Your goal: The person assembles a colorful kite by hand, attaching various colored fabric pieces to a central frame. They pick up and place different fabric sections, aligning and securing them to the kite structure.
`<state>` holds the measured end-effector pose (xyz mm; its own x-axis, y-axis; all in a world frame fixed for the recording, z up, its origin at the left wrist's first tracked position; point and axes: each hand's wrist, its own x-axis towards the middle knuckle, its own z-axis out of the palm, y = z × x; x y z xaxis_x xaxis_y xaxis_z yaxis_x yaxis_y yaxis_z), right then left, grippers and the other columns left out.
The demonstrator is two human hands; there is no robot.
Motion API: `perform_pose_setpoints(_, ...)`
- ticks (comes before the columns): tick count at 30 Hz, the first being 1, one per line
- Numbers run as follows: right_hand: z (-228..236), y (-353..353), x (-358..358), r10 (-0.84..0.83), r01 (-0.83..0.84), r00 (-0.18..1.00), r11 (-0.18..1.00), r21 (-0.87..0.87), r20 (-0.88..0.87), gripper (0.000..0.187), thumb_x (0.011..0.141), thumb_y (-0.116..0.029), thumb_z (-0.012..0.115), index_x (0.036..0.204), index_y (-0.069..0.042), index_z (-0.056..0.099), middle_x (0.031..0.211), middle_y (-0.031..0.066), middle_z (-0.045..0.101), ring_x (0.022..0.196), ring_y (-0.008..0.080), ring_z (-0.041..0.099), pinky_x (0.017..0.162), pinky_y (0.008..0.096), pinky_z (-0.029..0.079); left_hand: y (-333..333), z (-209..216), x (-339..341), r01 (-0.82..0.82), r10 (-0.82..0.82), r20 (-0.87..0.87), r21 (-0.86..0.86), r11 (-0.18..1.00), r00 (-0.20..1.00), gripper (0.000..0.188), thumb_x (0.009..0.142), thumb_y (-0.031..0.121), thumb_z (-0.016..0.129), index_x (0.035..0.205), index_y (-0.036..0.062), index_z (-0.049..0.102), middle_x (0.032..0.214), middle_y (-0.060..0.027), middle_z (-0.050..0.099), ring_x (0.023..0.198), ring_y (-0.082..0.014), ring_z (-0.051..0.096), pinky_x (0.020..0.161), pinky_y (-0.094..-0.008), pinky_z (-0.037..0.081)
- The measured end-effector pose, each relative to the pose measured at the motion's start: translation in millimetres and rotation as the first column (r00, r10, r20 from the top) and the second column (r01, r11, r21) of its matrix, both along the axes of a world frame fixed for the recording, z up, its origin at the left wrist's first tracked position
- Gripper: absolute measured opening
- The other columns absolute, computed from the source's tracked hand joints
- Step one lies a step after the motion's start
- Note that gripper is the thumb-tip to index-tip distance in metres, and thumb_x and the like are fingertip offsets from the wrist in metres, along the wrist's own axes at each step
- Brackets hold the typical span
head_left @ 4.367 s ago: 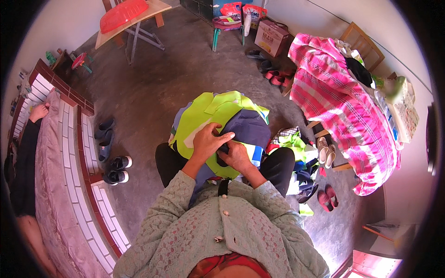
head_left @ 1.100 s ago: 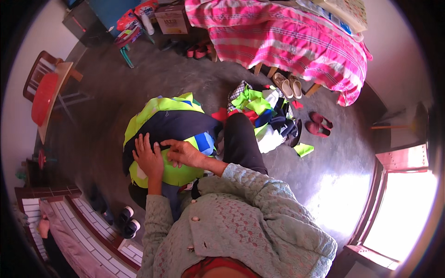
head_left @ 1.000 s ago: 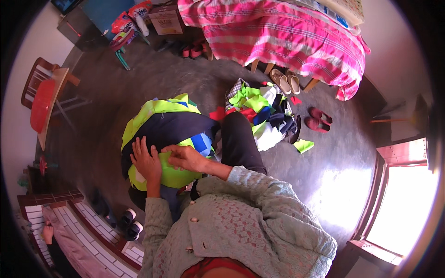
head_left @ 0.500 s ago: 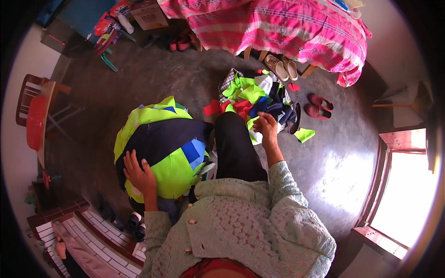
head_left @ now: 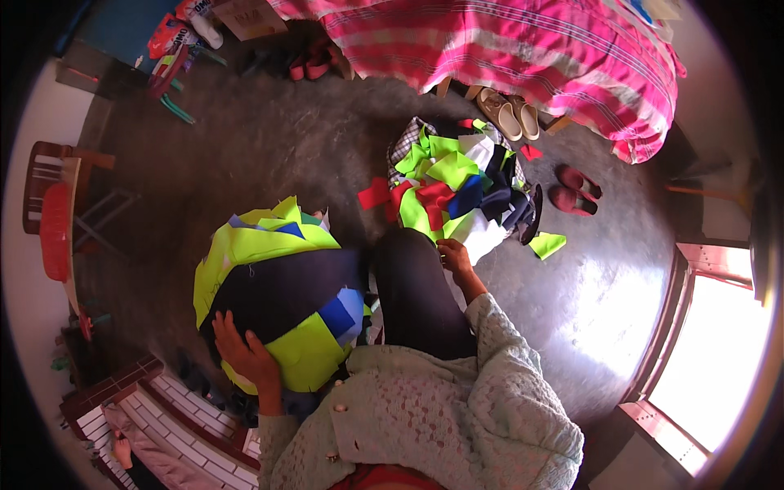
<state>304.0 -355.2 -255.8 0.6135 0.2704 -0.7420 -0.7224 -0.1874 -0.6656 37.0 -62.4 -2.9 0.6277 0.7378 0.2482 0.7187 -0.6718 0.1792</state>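
Observation:
My left hand (head_left: 247,355) lies flat, fingers stretched, on the near left side of a rounded bundle of cloth pieces (head_left: 282,278) in yellow-green, black and blue. My right hand (head_left: 457,261) is beside my black-trousered knee (head_left: 412,286), fingers bent and drawn together. Whether anything is between them is too small to make out. Just beyond it lies a loose heap of fabric scraps (head_left: 453,169), yellow-green, red, navy and white, on a checked cloth (head_left: 406,143).
One yellow-green scrap (head_left: 547,244) lies right of the heap, near dark red shoes (head_left: 574,192). Beige shoes (head_left: 506,114) stand by a bed with a pink plaid cover (head_left: 506,41). At left is a red stool (head_left: 55,233); at lower left, another person's hand (head_left: 122,452).
My right hand has come back from the scrap heap to beside my knee, its fingers closing up. My left hand stays on the bundle. The view has shifted slightly.

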Motion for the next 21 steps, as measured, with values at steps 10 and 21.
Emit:
perform_pose_setpoints(10, -68.2, 37.5, 73.9, 0.546, -0.096, 0.612, 0.769, -0.632, 0.572, 0.067, 0.064, -0.012, 0.072, 0.125, -0.013, 0.045, 0.129, 0.0154, 0.041, 0.108, 0.0294, 0.052, 0.082, 0.0442, 0.048, 0.7, 7.6, 14.7, 0.006, -0.005, 0.019, -0.082, 0.997, 1.000, 0.047, 0.094, 0.028, 0.033, 0.129, -0.0018, 0.042, 0.139, -0.0196, 0.037, 0.131, -0.0363, 0.030, 0.106, -0.0471, 0.019)
perform_pose_setpoints(21, -73.5, 65.1, 127.9, 0.993, -0.110, 0.121, 0.018, -0.994, 0.005, 0.061, 0.087, -0.017, 0.047, 0.139, -0.040, 0.024, 0.150, 0.0117, 0.010, 0.133, 0.0478, 0.013, 0.086, 0.0706, 0.031, 4.1, 2.7, 17.4, -0.061, 0.061, -0.006, -0.155, 0.986, 0.998, 0.052, 0.095, 0.035, 0.031, 0.127, -0.0053, 0.040, 0.140, -0.0219, 0.033, 0.130, -0.0388, 0.030, 0.106, -0.0485, 0.020)
